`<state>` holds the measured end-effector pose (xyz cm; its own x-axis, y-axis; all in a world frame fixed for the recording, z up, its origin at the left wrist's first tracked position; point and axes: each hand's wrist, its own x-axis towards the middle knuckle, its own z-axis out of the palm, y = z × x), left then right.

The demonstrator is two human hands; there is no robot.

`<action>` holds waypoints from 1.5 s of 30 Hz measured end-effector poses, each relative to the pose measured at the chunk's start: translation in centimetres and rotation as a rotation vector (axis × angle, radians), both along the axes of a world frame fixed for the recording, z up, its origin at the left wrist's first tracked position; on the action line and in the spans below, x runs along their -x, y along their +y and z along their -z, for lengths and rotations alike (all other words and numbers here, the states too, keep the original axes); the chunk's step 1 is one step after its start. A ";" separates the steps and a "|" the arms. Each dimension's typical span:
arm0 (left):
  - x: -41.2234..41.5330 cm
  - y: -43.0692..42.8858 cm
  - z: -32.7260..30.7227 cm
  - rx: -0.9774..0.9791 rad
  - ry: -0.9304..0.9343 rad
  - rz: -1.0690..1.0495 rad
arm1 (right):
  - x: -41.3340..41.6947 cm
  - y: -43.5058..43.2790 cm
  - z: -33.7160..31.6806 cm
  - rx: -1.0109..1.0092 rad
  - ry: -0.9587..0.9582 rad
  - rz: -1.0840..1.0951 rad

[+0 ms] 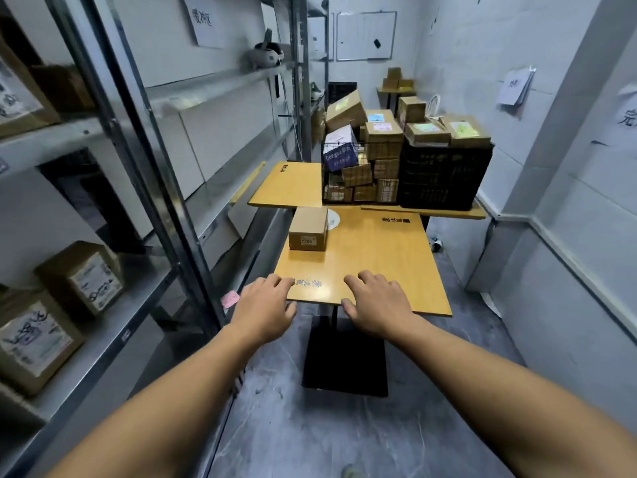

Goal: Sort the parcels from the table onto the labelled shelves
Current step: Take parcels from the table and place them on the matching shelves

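Your left hand [265, 305] and right hand [375, 307] rest on the near edge of the table [379, 257], fingers loosely spread and empty, seemingly poised to reach the parcel [307, 227] ahead, shelves [148, 274] on your left.

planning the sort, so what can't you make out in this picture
Head view only:
Small box: label too small to read.
Shelf boxes: labels smeared by blur.
Black crate: walls hide whatever lies below its top parcels.
Wall sign: top cut off by frame edge.
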<state>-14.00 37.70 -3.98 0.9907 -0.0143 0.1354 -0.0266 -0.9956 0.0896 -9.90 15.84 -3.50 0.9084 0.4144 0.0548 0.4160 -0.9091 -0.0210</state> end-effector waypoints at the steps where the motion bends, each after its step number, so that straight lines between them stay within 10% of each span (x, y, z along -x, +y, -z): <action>1: -2.0 0.1 0.1 -0.001 0.003 -0.011 | -2.2 0.1 0.1 -0.001 0.000 -0.002; 31: -45.5 11.0 11.8 0.220 0.323 -0.119 | -44.2 13.8 11.3 -0.163 0.452 0.185; 45: -44.9 9.6 13.4 1.070 0.116 -0.167 | -45.4 13.8 13.9 -1.028 0.627 0.513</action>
